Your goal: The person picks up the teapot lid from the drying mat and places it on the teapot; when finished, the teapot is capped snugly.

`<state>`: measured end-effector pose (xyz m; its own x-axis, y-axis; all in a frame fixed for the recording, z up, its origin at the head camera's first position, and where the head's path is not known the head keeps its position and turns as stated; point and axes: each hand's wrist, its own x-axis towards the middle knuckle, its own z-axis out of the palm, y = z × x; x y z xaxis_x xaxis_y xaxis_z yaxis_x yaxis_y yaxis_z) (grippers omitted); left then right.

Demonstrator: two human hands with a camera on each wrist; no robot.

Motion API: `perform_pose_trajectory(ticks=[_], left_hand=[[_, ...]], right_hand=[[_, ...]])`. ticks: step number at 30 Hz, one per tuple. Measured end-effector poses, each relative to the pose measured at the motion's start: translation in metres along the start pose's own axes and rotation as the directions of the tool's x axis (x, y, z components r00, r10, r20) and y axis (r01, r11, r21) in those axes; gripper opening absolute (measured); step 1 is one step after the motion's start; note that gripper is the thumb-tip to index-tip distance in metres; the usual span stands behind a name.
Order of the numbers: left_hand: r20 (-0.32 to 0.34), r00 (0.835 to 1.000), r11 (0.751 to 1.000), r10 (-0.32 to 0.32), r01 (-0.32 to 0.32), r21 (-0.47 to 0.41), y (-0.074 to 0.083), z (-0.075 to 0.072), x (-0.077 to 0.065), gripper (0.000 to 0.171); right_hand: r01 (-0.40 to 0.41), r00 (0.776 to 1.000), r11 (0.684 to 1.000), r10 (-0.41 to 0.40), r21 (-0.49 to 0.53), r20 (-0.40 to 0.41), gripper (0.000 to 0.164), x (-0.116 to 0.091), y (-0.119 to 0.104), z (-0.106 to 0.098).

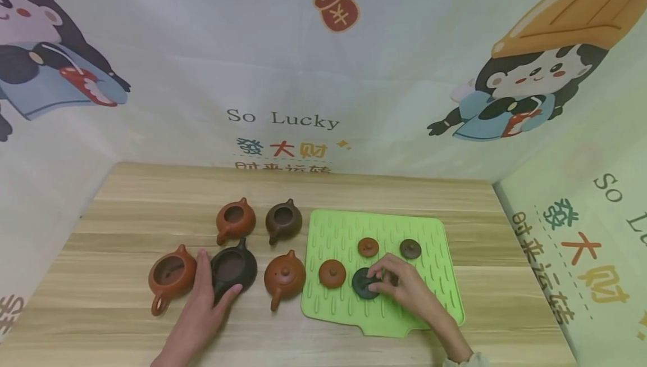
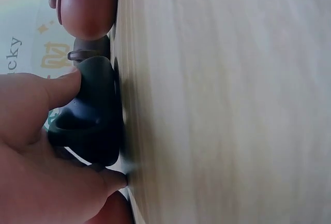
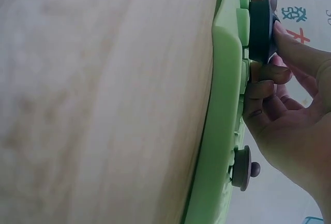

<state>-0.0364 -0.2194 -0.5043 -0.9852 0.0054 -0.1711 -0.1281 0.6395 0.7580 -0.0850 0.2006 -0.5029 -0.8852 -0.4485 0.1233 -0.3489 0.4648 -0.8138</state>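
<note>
Head view: lids-to-pots work looked early on, approx. 1 pair of 5 together. One orange pot w/ its lid on (image 1: 285, 275) stood by the mat; 4 pots were lidless: two orange ones, i.e. a rear orange pot (image 1: 247, 225) and a far-L orange pot (image 1: 187, 275), plus a brown pot (image 1: 295, 225) and a black pot (image 1: 248, 271). Four lids were off, all on or over the green mat (image 1: 333, 232): large orange lid (image 1: 332, 274), small orange lid (image 1: 368, 247), brown lid (image 1: 410, 249), black lid (image 1: 361, 284). L hand (image 1: 202, 302) gripped the black pot, fingers along its L side, thumb on its R. R hand (image 1: 404, 285) pinched the black lid at its top, well apart from the black pot.

L wrist view: black pot sat between thumb & fingers, handle toward the cam, base close to the table (image 2: 217, 105); no gap seen, but couldn't tell for sure re: contact.

R wrist view: black lid was at the tips of thumb & index, other fingers curled, its underside just above or touching the mat, can't tell which. Brown lid lay near, untouched.
</note>
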Motion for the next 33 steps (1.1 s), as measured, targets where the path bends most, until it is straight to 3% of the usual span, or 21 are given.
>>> perform_pose_trajectory(ticks=[5,11,17,33], left_hand=[[0.016,1.000,1.000,-0.012,0.012,-0.016,-0.001,-0.001,0.001,0.112],[-0.011,0.998,0.995,0.065,-0.066,-0.077,-0.008,0.003,0.001,0.099],[-0.040,0.994,0.991,0.106,-0.109,-0.075,-0.009,0.006,0.001,0.095],[-0.012,0.997,0.996,0.072,-0.073,-0.055,-0.001,0.005,-0.001,0.092]], right_hand=[[0.002,1.000,1.000,-0.002,-0.001,-0.002,0.018,0.001,0.000,0.000],[-0.017,1.000,1.000,0.017,0.001,-0.008,0.016,0.001,-0.001,0.000],[-0.032,0.999,0.999,0.033,0.017,-0.015,0.016,0.001,-0.003,0.001],[-0.022,0.999,1.000,0.021,-0.022,-0.038,0.015,0.012,-0.015,0.003]])
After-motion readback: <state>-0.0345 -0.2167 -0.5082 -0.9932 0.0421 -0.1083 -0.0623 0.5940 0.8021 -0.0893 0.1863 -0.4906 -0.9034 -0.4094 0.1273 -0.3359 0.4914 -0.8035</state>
